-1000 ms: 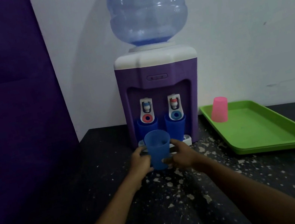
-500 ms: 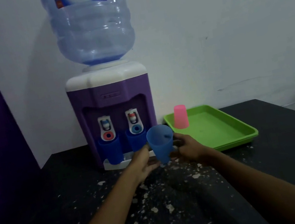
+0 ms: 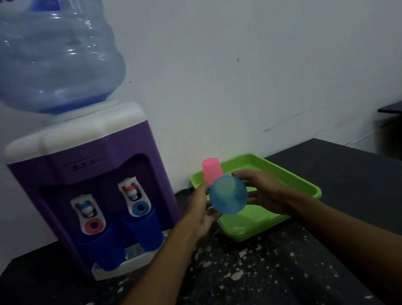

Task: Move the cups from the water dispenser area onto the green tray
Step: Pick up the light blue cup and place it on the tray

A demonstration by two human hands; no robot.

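Both hands hold a light blue cup point(image 3: 228, 195) in the air above the near left part of the green tray point(image 3: 304, 183), its round mouth or base tipped toward the camera so that it shows as a disc; which end faces the camera I cannot tell. The left hand point(image 3: 200, 213) presses against the cup's left side with its fingers point(image 3: 203, 192) curled around it, and the right hand point(image 3: 266, 192) cradles the right side, its fingers point(image 3: 242, 174) spread along the top and the lower edge, clamped on the cup. Just behind the held cup a pink cup point(image 3: 211, 169) stands upside down in the far left corner of the tray. The tray lies on the dark speckled table point(image 3: 243, 279), to the right of the purple water dispenser point(image 3: 84, 167), which carries a big blue water bottle point(image 3: 43, 56). Two dark blue cups remain in the dispenser's recess: the left dark blue cup point(image 3: 102, 247) beneath the blue-topped tap and the right dark blue cup point(image 3: 144, 228) beneath the red-topped tap, both upright on the drip tray.
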